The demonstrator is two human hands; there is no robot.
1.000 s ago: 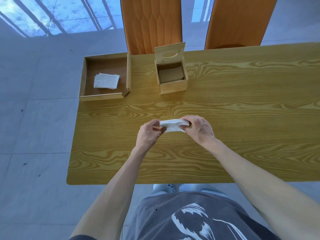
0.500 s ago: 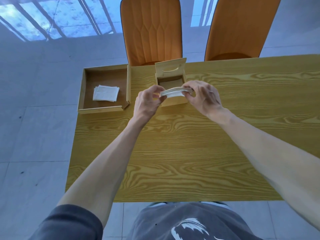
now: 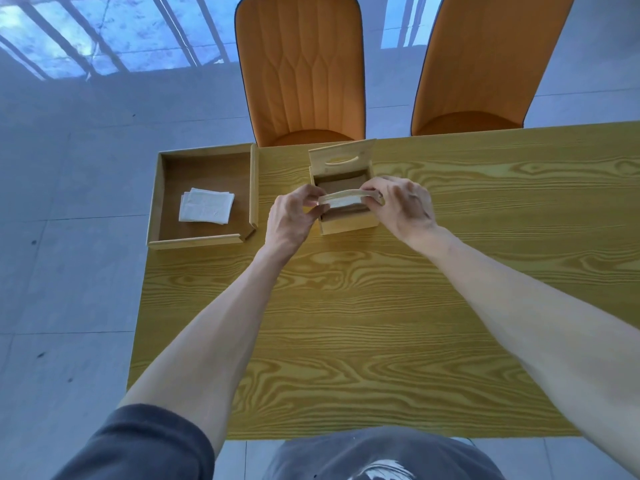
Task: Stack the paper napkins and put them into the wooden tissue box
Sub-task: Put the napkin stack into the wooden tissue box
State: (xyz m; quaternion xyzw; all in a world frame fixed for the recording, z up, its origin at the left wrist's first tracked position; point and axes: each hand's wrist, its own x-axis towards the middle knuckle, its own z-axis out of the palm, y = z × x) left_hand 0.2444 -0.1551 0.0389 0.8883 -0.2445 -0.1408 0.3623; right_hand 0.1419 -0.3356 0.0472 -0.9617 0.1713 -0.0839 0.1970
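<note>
Two orange chairs (image 3: 300, 67) (image 3: 485, 60). One wooden surface (image 3: 381, 323). One tissue box (image 3: 346, 223), one tray (image 3: 157, 202). Two napkin stacks (image 3: 206, 206) (image 3: 343, 199). Two hands (image 3: 292, 220) (image 3: 401, 206).

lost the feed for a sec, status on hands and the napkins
Left hand and right hand pinching napkin stack by its ends. Stack bowed, over open wooden tissue box, not in. More napkins in wooden tray. Opening unobstructed.

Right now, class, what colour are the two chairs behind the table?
Orange. The head view shows both chairs clearly beyond the table.
</note>
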